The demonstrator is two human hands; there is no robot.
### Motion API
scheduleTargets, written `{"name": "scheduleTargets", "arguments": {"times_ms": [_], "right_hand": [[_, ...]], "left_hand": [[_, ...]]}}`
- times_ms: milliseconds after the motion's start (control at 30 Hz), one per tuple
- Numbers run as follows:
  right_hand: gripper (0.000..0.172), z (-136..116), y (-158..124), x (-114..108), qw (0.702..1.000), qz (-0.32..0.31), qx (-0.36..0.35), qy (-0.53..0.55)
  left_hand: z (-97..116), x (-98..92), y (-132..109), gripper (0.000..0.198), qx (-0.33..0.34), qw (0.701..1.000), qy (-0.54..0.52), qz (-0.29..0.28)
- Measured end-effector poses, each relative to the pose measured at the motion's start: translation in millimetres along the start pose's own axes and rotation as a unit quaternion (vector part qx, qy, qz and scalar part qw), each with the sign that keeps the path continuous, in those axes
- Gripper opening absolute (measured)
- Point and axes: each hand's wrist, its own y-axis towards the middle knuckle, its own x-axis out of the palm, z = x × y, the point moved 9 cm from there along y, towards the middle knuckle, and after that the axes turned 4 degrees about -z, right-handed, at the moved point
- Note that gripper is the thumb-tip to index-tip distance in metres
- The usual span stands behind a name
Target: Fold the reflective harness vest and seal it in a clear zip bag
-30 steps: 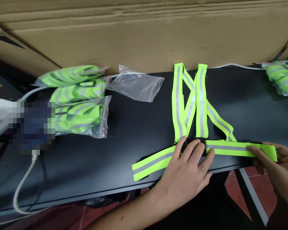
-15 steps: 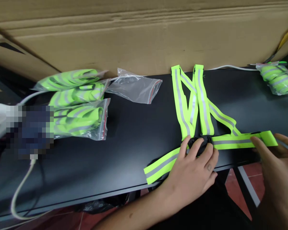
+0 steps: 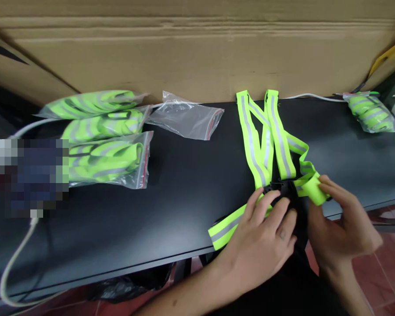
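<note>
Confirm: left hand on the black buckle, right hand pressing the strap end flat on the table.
Not flat: the head view shows the right hand holding the strap end curled up off the table. The left hand is on the buckle.

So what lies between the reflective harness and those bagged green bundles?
The head view shows an empty zip bag on the black tabletop.
</note>
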Motion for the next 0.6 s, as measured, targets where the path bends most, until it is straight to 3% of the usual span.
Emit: {"name": "scheduleTargets", "arguments": {"times_ms": [100,167,267,400,467,600], "right_hand": [[0.034,-31,-5,10,0.997,-0.004,-0.074,-0.008],[0.036,-40,-10,20,0.992,-0.051,-0.113,0.008],[0.037,-42,-17,34,0.980,-0.120,-0.154,0.035],[0.039,-41,-22,41,0.968,-0.162,-0.189,0.034],[0.037,-42,-24,43,0.962,-0.182,-0.200,0.034],[0.040,-44,-29,46,0.948,-0.233,-0.213,0.044]], "left_hand": [[-6,-1.2,-9,0.029,-0.015,1.000,-0.010,0.000],[-6,0.2,-13,0.028,-0.001,1.000,-0.015,-0.003],[-9,-3.4,-17,0.024,0.010,0.999,-0.038,0.026],[-14,-22.5,-27,0.013,0.012,0.991,-0.088,0.097],[-23,-27.3,-34,0.017,-0.031,0.994,-0.061,0.080],[-50,-29.0,-60,0.058,-0.164,0.985,0.038,-0.022]]}}
